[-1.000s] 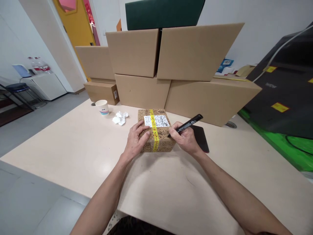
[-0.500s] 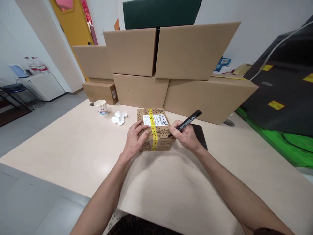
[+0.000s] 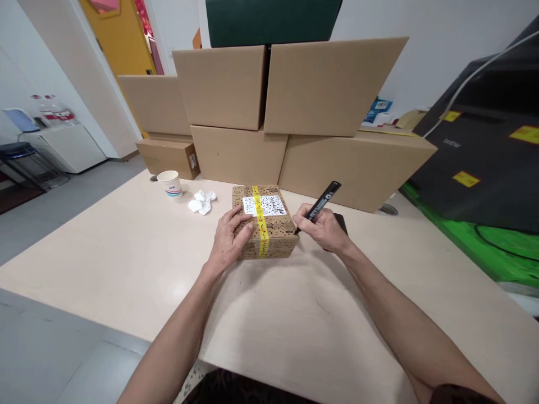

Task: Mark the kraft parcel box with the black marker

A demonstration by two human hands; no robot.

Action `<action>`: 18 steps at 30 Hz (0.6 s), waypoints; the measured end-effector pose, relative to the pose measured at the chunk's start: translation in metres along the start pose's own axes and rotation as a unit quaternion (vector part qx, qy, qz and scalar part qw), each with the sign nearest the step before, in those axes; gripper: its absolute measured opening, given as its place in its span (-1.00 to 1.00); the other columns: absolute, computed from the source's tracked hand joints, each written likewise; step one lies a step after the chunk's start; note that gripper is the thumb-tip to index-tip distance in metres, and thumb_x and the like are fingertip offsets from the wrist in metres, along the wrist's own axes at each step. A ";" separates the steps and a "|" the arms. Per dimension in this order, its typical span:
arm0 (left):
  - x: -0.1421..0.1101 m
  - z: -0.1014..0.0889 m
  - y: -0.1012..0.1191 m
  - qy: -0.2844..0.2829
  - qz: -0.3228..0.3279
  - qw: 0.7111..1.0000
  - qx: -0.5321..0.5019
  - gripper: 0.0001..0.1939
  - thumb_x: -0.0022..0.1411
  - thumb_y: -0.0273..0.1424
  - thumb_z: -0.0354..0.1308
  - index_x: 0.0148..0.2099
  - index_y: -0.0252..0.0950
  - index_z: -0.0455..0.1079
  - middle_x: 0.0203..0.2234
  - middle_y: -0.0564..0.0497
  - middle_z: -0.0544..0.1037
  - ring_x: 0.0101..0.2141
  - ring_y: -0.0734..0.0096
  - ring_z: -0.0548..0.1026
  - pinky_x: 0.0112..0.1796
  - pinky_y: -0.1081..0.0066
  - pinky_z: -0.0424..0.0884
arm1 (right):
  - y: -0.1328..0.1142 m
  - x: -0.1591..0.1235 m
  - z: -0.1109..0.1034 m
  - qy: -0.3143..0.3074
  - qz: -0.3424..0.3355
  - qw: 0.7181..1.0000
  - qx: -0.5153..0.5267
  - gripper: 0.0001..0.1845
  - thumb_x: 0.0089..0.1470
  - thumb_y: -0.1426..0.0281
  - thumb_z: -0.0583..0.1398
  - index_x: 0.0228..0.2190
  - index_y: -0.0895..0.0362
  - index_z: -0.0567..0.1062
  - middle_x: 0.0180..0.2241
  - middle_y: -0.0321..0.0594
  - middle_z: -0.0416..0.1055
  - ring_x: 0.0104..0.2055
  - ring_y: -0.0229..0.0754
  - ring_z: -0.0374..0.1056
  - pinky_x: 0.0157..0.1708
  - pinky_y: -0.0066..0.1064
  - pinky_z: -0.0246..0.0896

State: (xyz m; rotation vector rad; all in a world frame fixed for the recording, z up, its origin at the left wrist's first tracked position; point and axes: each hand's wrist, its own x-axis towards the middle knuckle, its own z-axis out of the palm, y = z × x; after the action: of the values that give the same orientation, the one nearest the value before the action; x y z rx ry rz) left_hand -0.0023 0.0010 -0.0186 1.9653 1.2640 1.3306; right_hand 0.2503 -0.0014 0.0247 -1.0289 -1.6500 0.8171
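Observation:
A small cardboard box (image 3: 282, 227) covered in black specks lies on the table, with a white label (image 3: 275, 205) and a strip of yellow tape (image 3: 261, 224) across its top. My left hand (image 3: 229, 238) rests on the box's left side, its fingers and thumb spread over the top edge. A black marker (image 3: 323, 201) is pinched in my right hand (image 3: 324, 227), slanting up to the right. Its tip is at the box's front right corner; whether it touches the cardboard I cannot tell. Partly hidden behind my right hand is a flat black object (image 3: 342, 223).
Large cardboard boxes (image 3: 311, 90) are stacked along the table's far side, topped by a dark green box (image 3: 273, 22). A paper cup (image 3: 170, 184) and crumpled tissue (image 3: 202, 202) stand to the left. At right is a black-covered object (image 3: 484, 129) above green material (image 3: 455, 233).
The marker tip has moved slightly right, to the box's corner, with my right hand. My left hand stays on the box. The whole view has shifted a little.

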 end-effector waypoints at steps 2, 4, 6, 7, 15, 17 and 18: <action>0.000 0.000 0.000 0.001 -0.002 1.000 -0.002 -0.65 0.33 -0.14 0.17 0.02 -0.19 0.58 0.26 -0.17 0.42 0.29 0.03 0.35 0.31 -0.13 0.22 | 0.000 0.000 0.001 0.018 0.002 1.000 0.009 -0.70 0.01 0.21 0.28 -0.59 0.09 0.36 -0.63 -0.40 0.22 -0.54 -0.32 0.12 -0.50 -0.44 0.05; 0.000 0.000 -0.001 0.001 -0.001 1.000 0.001 -0.65 0.33 -0.14 0.17 0.02 -0.19 0.58 0.26 -0.17 0.42 0.29 0.03 0.35 0.30 -0.14 0.22 | -0.001 0.000 0.004 0.047 0.002 0.999 0.024 -0.67 0.04 0.17 0.27 -0.58 0.08 0.35 -0.65 -0.43 0.15 -0.57 -0.33 0.07 -0.52 -0.44 0.03; 0.000 0.000 -0.001 0.002 0.003 1.000 0.005 -0.66 0.34 -0.14 0.17 0.02 -0.18 0.58 0.26 -0.16 0.42 0.29 0.04 0.34 0.30 -0.14 0.23 | 0.000 0.000 0.008 0.057 0.000 0.998 0.029 -0.65 0.05 0.15 0.27 -0.58 0.08 0.34 -0.66 -0.45 0.11 -0.58 -0.34 0.04 -0.54 -0.44 0.00; 0.000 0.000 -0.001 0.003 0.004 1.000 0.006 -0.66 0.34 -0.14 0.17 0.02 -0.18 0.58 0.25 -0.16 0.43 0.29 0.04 0.34 0.30 -0.14 0.23 | 0.001 0.000 0.009 0.058 -0.002 0.998 0.027 -0.63 0.04 0.14 0.28 -0.59 0.08 0.34 -0.66 -0.46 0.10 -0.58 -0.35 0.02 -0.54 -0.44 -0.01; 0.001 -0.001 -0.001 0.005 0.000 1.000 0.003 -0.65 0.33 -0.14 0.17 0.02 -0.21 0.59 0.25 -0.19 0.43 0.30 0.04 0.34 0.31 -0.13 0.21 | 0.011 0.003 0.012 0.113 -0.005 0.993 0.018 -0.53 0.06 0.02 0.29 -0.59 0.07 0.31 -0.66 -0.46 0.10 -0.59 -0.36 -0.02 -0.56 -0.44 -0.06; 0.001 -0.002 -0.001 0.002 -0.003 1.000 0.003 -0.64 0.33 -0.14 0.17 0.02 -0.22 0.59 0.25 -0.19 0.43 0.29 0.04 0.34 0.31 -0.13 0.22 | 0.011 0.004 0.014 0.124 -0.011 0.992 0.029 -0.52 0.07 -0.01 0.30 -0.57 0.07 0.32 -0.65 -0.46 0.10 -0.59 -0.35 -0.02 -0.55 -0.44 -0.06; 0.001 -0.002 0.000 0.002 -0.004 1.000 0.004 -0.63 0.32 -0.14 0.17 0.02 -0.22 0.59 0.25 -0.20 0.43 0.29 0.04 0.35 0.31 -0.12 0.22 | 0.011 0.005 0.016 0.133 -0.014 0.990 0.038 -0.51 0.07 -0.03 0.30 -0.56 0.07 0.32 -0.65 -0.46 0.10 -0.58 -0.35 -0.02 -0.55 -0.44 -0.06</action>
State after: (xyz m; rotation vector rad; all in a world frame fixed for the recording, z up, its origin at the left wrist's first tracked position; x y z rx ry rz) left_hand -0.0039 0.0019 -0.0177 1.9619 1.2789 1.3278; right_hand 0.2371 0.0067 0.0129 -1.0116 -1.3935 0.6861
